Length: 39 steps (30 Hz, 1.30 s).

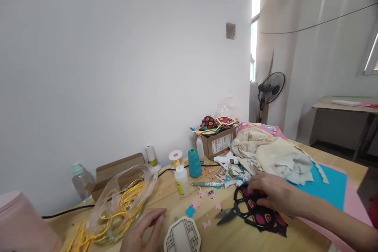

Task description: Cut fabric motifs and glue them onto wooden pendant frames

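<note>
Head view: dark patterned cloth (267, 219) under the scissors' (236, 210) handles is touched by the right hand (270, 189), pinch not tellable, and is best handled clear of the blades; left hand (144, 229), fingers apart, is held beside the wooden frame (182, 236).

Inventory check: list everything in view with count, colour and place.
Scissors: one, black handles, front
Patterned fabric: one, dark, beneath scissors
Fretwork piece: one, pale, front
Thread cone: one, teal, centre
Bottles: three, whitish or clear, centre and left
Spools: two, white-yellow, by wall
Bag: one, clear, yellow cords inside, left
Boxes: two, brown, rear
Glue gun: one, white, centre-right
Pen: one, green-white, centre
Scraps: many, mixed, centre
Cloth heap: cream, pink, right
Sheets: blue, pink, right
Fan: one, dark, background
Left hand: one, bare, front
Right hand: one, bare, on fabric
</note>
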Each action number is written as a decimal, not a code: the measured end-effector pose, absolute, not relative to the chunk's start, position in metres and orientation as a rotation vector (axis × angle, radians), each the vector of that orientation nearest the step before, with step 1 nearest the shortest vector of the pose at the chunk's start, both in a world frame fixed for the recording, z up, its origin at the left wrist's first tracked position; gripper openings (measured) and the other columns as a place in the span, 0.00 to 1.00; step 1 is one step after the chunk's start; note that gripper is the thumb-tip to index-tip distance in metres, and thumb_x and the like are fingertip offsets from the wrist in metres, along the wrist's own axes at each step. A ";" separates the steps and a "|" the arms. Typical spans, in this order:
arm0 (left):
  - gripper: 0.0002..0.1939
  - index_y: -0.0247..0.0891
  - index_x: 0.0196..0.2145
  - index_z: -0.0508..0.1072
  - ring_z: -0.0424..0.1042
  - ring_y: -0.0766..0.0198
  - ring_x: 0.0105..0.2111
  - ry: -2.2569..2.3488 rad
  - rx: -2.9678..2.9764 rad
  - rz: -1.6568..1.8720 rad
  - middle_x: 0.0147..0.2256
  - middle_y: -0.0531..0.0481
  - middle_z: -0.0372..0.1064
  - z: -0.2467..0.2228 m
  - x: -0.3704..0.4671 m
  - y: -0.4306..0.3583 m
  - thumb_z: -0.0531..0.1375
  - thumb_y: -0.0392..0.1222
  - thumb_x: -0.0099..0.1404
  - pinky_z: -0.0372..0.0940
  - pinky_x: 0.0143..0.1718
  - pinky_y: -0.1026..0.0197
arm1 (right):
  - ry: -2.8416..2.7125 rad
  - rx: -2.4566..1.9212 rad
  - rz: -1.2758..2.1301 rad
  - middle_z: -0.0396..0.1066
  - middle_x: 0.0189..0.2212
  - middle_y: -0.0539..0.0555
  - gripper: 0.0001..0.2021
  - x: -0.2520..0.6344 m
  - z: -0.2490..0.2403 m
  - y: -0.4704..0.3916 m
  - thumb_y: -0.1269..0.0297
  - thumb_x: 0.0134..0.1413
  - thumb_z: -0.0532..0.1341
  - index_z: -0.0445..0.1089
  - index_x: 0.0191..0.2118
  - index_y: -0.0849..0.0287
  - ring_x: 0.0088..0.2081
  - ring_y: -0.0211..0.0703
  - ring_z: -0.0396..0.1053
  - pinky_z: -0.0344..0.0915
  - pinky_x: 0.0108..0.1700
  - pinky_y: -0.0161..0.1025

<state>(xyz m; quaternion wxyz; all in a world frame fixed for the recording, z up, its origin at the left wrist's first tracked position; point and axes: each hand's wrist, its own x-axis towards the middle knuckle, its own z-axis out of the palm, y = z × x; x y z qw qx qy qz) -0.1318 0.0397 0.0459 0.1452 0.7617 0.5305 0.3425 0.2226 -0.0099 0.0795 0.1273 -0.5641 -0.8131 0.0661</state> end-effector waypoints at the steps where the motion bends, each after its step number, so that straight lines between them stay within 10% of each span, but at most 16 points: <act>1: 0.15 0.40 0.32 0.74 0.70 0.56 0.38 1.559 2.163 0.979 0.36 0.47 0.74 0.046 -0.131 0.038 0.53 0.51 0.54 0.65 0.40 0.59 | -2.414 -1.594 0.202 0.70 0.30 0.52 0.14 0.219 0.078 -0.009 0.79 0.36 0.57 0.70 0.32 0.56 0.35 0.47 0.65 0.59 0.35 0.39; 9: 0.18 0.39 0.35 0.72 0.68 0.55 0.41 1.612 2.011 0.981 0.40 0.45 0.70 0.041 -0.131 0.036 0.51 0.53 0.55 0.62 0.42 0.55 | -2.501 -1.452 0.194 0.65 0.27 0.52 0.18 0.199 0.076 -0.003 0.78 0.24 0.57 0.62 0.31 0.59 0.27 0.45 0.60 0.55 0.29 0.38; 19: 0.18 0.38 0.36 0.71 0.69 0.55 0.39 1.554 2.024 0.977 0.39 0.45 0.71 0.033 -0.132 0.040 0.51 0.52 0.56 0.64 0.40 0.55 | -1.963 -1.574 0.457 0.63 0.29 0.50 0.21 0.234 0.092 -0.038 0.69 0.44 0.51 0.50 0.48 0.59 0.30 0.41 0.62 0.61 0.30 0.35; 28: 0.17 0.40 0.36 0.71 0.66 0.56 0.43 1.557 2.054 0.930 0.41 0.47 0.70 0.033 -0.127 0.038 0.50 0.52 0.57 0.60 0.45 0.55 | -1.757 -1.618 0.566 0.67 0.23 0.50 0.22 0.217 0.026 -0.035 0.72 0.34 0.58 0.67 0.42 0.56 0.26 0.44 0.63 0.59 0.29 0.37; 39: 0.14 0.41 0.33 0.74 0.69 0.55 0.40 1.517 2.060 0.978 0.37 0.48 0.73 0.030 -0.129 0.039 0.55 0.50 0.54 0.64 0.41 0.58 | -1.136 -1.136 1.178 0.69 0.32 0.52 0.22 0.235 0.096 -0.022 0.65 0.45 0.59 0.58 0.49 0.55 0.35 0.48 0.69 0.66 0.33 0.40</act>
